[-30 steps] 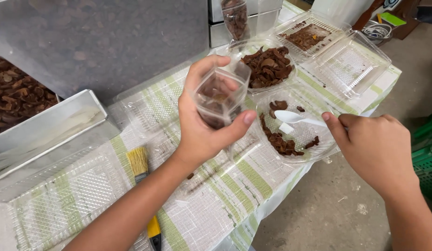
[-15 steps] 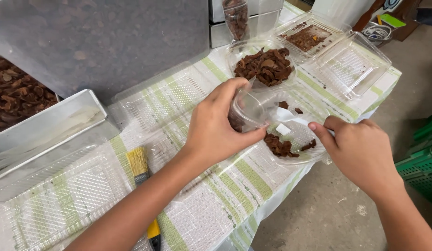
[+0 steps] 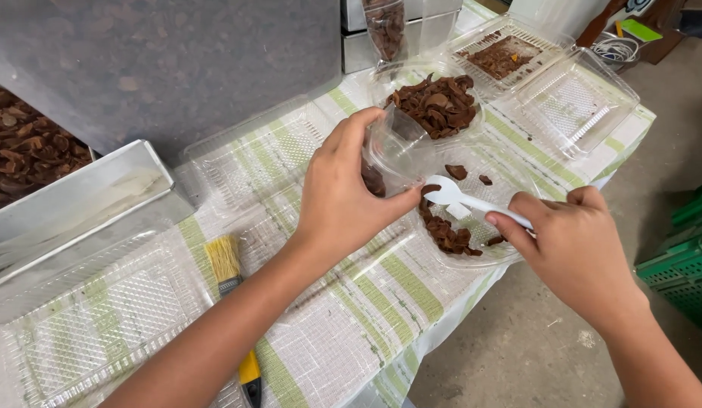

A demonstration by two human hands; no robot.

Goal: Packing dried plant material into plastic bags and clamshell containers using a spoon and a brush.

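Note:
My left hand [image 3: 339, 196] grips a small clear plastic cup [image 3: 392, 151], tipped on its side with its mouth toward a clear plastic bowl [image 3: 509, 253]. A few dark brown dried pieces sit inside the cup. My right hand [image 3: 573, 245] holds a white plastic spoon [image 3: 456, 198] by the handle, its scoop at the cup's mouth above the brown pieces [image 3: 449, 234] lying in the bowl.
A second clear bowl heaped with brown pieces [image 3: 435, 102] stands behind. Clear clamshell trays [image 3: 573, 106] lie at the far right and near left [image 3: 94, 325]. A metal tray [image 3: 79, 204], a yellow-handled brush [image 3: 230, 279] and green crates [image 3: 683, 257] are around.
The left hand has lowered the cup from upright and tipped it sideways over the bowl. The right hand took up the spoon and brought its scoop to the cup's mouth.

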